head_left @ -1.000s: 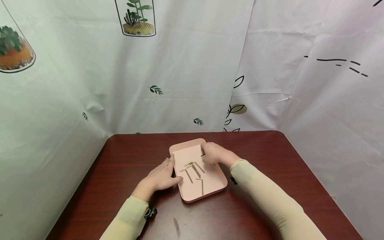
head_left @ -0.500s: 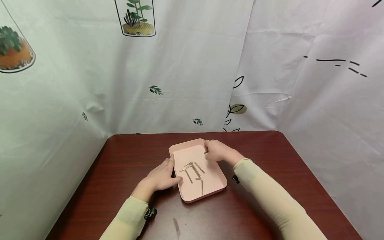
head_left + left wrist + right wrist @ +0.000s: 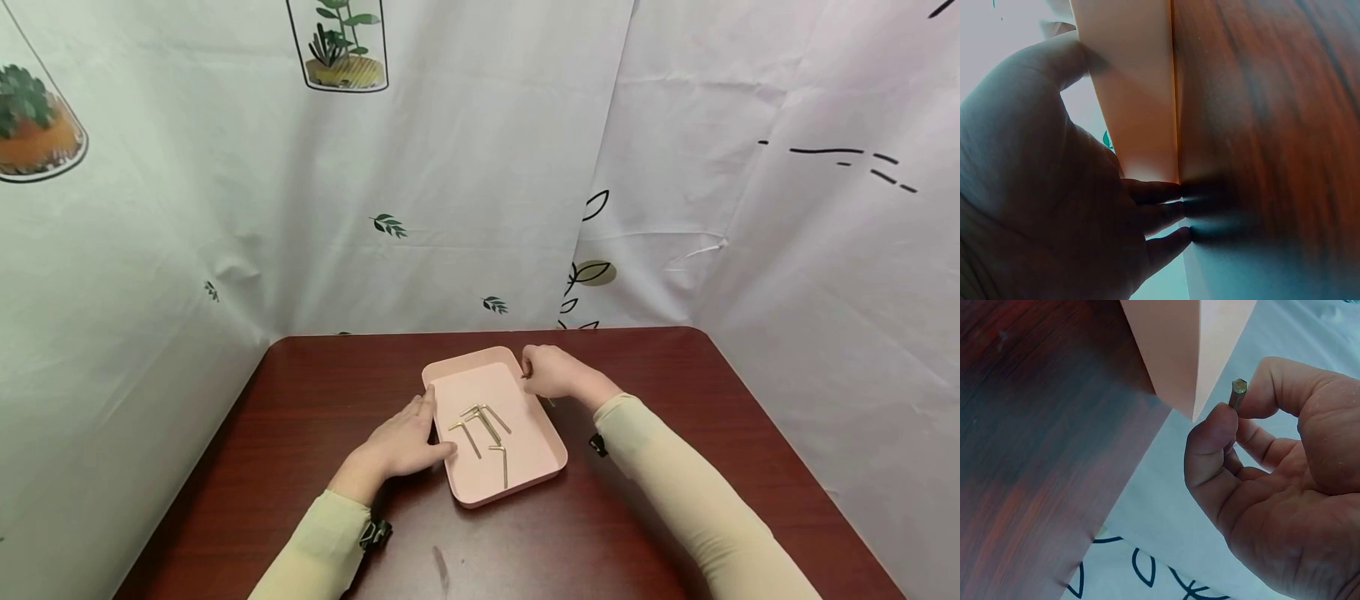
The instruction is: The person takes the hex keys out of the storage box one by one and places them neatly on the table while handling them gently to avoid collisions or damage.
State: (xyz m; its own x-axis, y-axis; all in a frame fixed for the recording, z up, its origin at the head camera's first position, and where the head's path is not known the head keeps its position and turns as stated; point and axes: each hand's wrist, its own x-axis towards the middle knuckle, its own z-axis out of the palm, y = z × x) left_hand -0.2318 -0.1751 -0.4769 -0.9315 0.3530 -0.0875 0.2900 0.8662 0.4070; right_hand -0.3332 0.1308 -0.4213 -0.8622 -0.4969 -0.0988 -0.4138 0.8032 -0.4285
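Observation:
A pink tray [image 3: 491, 379] lies at an angle on the table, with several brass-coloured hex keys [image 3: 504, 467] in its middle and near part. Just beyond the tray's right rim, my right hand [image 3: 558, 372] pinches another hex key [image 3: 1238, 395] between thumb and forefinger. Its six-sided end sticks up from the fingertips in the right wrist view; most of its length is hidden. Along the tray's left side rests my left hand [image 3: 401, 437], its fingers extended beside the outer wall [image 3: 1135, 94] and its thumb over the rim.
A dark red-brown table [image 3: 337, 367] with rounded far corners carries the tray. White patterned cloth [image 3: 450, 167] hangs behind and on both sides, close to the table edges. A dark smudge [image 3: 441, 567] marks the near part of the tabletop.
My right hand has moved right, from above the tray's inside to just past its right rim, carrying the pinched hex key. The left hand and the tray have stayed put.

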